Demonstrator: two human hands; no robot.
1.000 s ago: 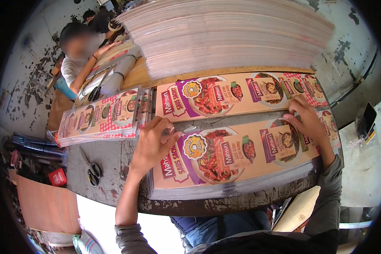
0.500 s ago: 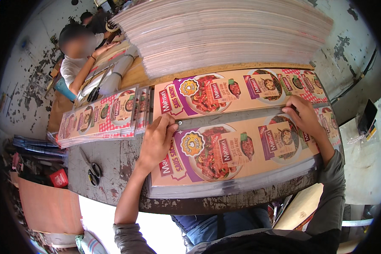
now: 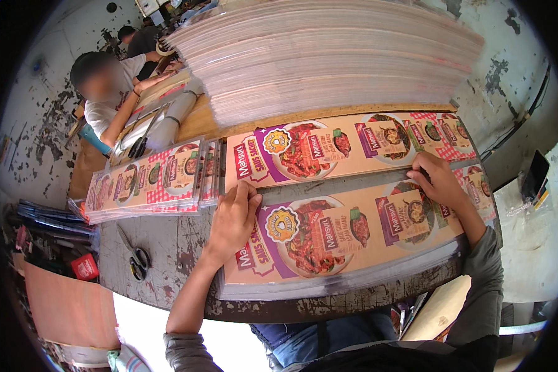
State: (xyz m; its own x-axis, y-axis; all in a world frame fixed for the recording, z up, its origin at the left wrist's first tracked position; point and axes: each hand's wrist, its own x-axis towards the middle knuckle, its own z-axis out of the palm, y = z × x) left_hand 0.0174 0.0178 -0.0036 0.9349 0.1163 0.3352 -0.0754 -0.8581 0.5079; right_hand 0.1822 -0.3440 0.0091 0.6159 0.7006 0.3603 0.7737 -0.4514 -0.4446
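A long orange-and-purple printed sheet point(image 3: 366, 263) with food pictures lies in front of me, on a stack edged with clear plastic. My left hand point(image 3: 232, 220) rests over its far left corner, fingers curled and pressed together. Near the right part of its far edge, my right hand point(image 3: 439, 178) is closed, with thumb and bent fingers at that edge. Just beyond lies a second printed sheet point(image 3: 347, 167) of the same design, across a narrow strip of table. The left fingertips reach its near left corner. What lies under the fingers is hidden.
Scissors point(image 3: 136, 254) with black handles lie on the worn dark table point(image 3: 161, 239). Left of the sheets are plastic-covered printed pieces point(image 3: 146, 180). A tall stack of plastic-wrapped sheets point(image 3: 335, 62) stands behind. A co-worker point(image 3: 108, 93) sits at far left beside a plastic bundle point(image 3: 167, 118).
The view has shifted slightly. Both my hands keep nearly the same places at the near sheet's far edge. The co-worker's head and arm have moved a little.
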